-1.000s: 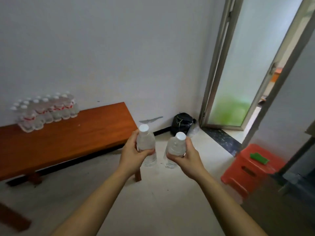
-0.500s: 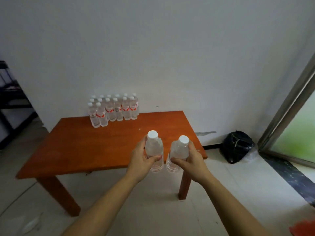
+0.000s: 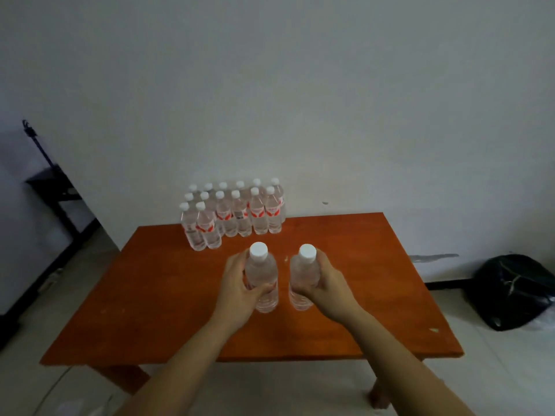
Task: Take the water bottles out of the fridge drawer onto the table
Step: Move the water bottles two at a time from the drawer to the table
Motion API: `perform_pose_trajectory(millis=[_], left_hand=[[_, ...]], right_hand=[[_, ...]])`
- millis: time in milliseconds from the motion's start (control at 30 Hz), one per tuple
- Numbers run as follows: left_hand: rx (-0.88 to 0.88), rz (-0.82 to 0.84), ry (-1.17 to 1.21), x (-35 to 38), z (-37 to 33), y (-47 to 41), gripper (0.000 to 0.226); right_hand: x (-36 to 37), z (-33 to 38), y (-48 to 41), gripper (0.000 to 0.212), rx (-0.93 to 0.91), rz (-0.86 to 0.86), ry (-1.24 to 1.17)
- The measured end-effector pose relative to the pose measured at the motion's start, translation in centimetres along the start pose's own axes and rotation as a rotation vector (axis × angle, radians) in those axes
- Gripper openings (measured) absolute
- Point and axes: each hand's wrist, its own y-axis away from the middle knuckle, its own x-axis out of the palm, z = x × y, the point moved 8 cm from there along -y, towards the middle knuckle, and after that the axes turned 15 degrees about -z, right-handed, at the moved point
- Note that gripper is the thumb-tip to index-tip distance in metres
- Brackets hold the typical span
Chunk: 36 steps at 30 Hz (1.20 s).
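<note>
Gripping upright: left hand (image 3: pixel 237 288) fingers curled round one capped water bottle (image 3: pixel 262 273) | right hand (image 3: pixel 330 285) wrapped round a second bottle (image 3: pixel 302 273) just beside it | both over the middle of the orange table (image 3: pixel 150 301) | bottle cluster (image 3: pixel 234 216) standing at its far edge, near the wall (image 3: pixel 300 85)

Orange wooden table (image 3: pixel 360 280); perhaps fourteen capped water bottles (image 3: pixel 237 217) stand clustered at its far edge.
</note>
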Motion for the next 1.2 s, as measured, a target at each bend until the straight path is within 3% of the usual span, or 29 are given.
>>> perform_pose_trajectory(millis=[300, 433, 600, 900, 1033, 1200], left_hand=[[0.036, -0.128, -0.197, 0.4, 4.4, -14.0, 0.070], [0.033, -0.183, -0.280, 0.3, 7.2, -17.7, 0.076], [-0.045, -0.090, -0.282, 1.7, 12.9, -22.4, 0.077], [-0.009, 0.141, -0.341, 4.3, 22.5, -31.8, 0.066], [-0.013, 0.167, -0.402, 5.2, 25.2, -34.8, 0.052], [-0.024, 0.195, -0.431, 5.8, 27.4, -36.3, 0.050]], right_hand=[[7.7, -1.0, -15.5, 0.084, -0.037, 0.051, -0.074], [11.4, -1.9, -19.3, 0.084, -0.037, 0.104, -0.078], [16.7, -3.8, -21.9, 0.091, 0.024, 0.162, -0.030], [25.1, -6.8, -27.1, 0.077, 0.211, 0.085, 0.110], [28.4, -8.0, -29.2, 0.071, 0.263, 0.044, 0.156], [32.3, -8.4, -30.5, 0.061, 0.290, 0.041, 0.136]])
